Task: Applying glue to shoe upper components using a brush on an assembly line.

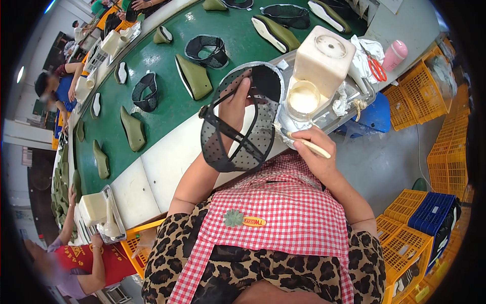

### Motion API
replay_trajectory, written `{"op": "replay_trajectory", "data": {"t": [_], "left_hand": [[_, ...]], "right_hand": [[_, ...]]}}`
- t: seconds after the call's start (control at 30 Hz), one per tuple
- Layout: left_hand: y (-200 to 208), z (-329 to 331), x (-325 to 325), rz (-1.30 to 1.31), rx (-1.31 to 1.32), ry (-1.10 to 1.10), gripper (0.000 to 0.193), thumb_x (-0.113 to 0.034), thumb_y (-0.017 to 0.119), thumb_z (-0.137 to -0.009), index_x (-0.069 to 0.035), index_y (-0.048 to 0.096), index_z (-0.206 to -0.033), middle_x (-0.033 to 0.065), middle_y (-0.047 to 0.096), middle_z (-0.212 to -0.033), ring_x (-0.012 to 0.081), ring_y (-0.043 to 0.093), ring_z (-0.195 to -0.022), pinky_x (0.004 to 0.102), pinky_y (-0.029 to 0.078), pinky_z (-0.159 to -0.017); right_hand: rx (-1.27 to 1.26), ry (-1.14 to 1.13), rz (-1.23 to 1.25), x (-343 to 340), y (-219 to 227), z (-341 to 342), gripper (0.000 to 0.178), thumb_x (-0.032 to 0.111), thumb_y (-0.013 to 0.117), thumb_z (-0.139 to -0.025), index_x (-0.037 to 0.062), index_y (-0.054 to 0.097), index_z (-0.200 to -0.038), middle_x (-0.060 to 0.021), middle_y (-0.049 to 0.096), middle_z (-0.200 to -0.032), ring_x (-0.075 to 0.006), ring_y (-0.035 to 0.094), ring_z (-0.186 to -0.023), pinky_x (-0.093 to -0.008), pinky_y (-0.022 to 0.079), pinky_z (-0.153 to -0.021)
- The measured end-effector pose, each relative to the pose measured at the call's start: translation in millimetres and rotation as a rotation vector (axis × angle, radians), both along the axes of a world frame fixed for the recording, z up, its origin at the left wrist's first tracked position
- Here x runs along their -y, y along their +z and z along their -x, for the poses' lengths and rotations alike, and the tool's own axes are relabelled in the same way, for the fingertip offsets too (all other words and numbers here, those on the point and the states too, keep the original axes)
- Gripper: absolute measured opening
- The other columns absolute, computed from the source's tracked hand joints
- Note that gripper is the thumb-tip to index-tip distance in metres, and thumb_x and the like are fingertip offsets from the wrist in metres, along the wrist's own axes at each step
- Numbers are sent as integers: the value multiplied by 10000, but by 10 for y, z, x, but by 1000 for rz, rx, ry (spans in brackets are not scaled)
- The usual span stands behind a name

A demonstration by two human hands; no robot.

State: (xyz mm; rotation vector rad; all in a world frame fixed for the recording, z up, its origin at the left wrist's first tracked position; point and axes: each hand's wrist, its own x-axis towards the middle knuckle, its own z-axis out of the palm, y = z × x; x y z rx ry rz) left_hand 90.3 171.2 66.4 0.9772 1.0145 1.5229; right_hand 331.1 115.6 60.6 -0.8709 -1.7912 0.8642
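in the head view, the left hand [235, 107] clasps the black dotted mesh upper [260, 127] above the white board [164, 164], while the right hand [320, 162] pinches a pale-handled brush [318, 148] at the upper's right edge.

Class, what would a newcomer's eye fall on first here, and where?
First, the black dotted mesh piece held up by the left hand at the centre, with a brush in the right hand beside it. Beyond, olive shoe lasts stand out on the green work surface. Below, the red-and-white checked apron is bright.
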Motion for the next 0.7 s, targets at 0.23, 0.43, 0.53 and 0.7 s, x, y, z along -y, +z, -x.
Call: {"op": "replay_trajectory", "data": {"t": [0.23, 0.43, 0.53, 0.7], "left_hand": [[118, -102, -33, -172, -262, 254, 439, -309, 487, -1075, -7, 546, -1387, 103, 641, -1234, 166, 653, -1032, 312, 580, -832], [124, -246, 6, -431, -313, 472, 437, -300, 446, -1091, 23, 542, -1369, 122, 649, -1226, 166, 613, -1112, 294, 469, -975], [242, -228, 161, -503, -475, 476, 373, -154, 534, -1046, 9, 541, -1381, 110, 630, -1244, 154, 610, -1102, 281, 460, -976], [286, 44, 367, -226, -121, 64, 431, -88, 722, -917, -15, 586, -1320, 90, 661, -1166, 132, 594, -1025, 286, 510, -859]], "right_hand": [[27, -28, -110, 3, -153, 17, 182, 46, 710, -882, 9, 687, -1059, -113, 652, -952, -218, 636, -863, -320, 508, -746], [-153, -62, 24, -31, -249, 304, 383, -17, 694, -870, 44, 556, -1223, -94, 489, -1153, -176, 628, -907, -290, 545, -794], [-279, -107, 196, -54, -254, 399, 423, -80, 704, -816, 49, 564, -1194, -71, 468, -1094, -139, 608, -841, -266, 529, -759], [-230, -129, 77, -169, -165, 344, 442, -93, 701, -799, 49, 564, -1194, -75, 471, -1097, -141, 612, -803, -263, 514, -732]]}}
